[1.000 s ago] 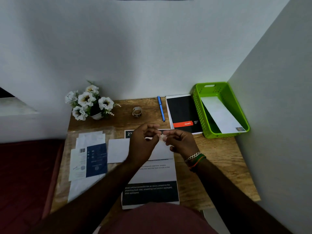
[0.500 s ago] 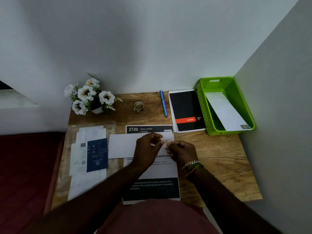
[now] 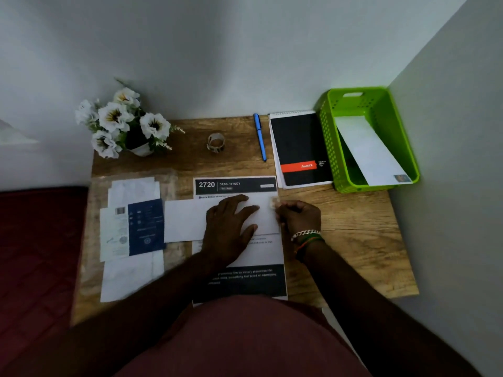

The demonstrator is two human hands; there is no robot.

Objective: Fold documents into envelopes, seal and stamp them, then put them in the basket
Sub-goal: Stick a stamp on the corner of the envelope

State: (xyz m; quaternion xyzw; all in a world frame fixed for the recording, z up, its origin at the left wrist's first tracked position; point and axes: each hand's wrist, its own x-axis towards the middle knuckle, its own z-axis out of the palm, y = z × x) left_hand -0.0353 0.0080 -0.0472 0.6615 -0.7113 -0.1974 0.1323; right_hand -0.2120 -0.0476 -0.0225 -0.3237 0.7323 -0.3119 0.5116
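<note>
Head view, looking down at the desk (image 3: 353, 227). Right hand (image 3: 298, 219): fingertips (image 3: 277, 206) curled in, pinching a small pale stamp (image 3: 273, 203) at the top right corner of the envelope (image 3: 187, 221). Whether the stamp already touches the paper, cannot tell; too small and blurred. Left hand (image 3: 228, 227): fingers straight and spread, palm flat on the envelope's right half, pressing it down, gripping nothing.

Envelope lies lengthwise across a printed sheet (image 3: 236, 281) with a black header and footer, at desk centre. Flap side not visible, so sealed or not, cannot tell.

Step in hand, as I judge it: stamping. Stamp is being placed in the corner while the other hand steadies the envelope.

Next move calls for: stamp set square inside the corner, pressed flat, rubbed down. Then a lift of the envelope and a carry right and back to the basket (image 3: 402, 148), green, in the far right corner against the wall. One stamped envelope already leans inside it.

Further out: stamp roll (image 3: 216, 142) at the back centre, well apart from the hands. Pen (image 3: 260, 137) and notebook (image 3: 299, 148) between roll and basket. Pile of papers (image 3: 133, 235) at left, likely more documents to do. Flowers (image 3: 122, 123) at back left.
</note>
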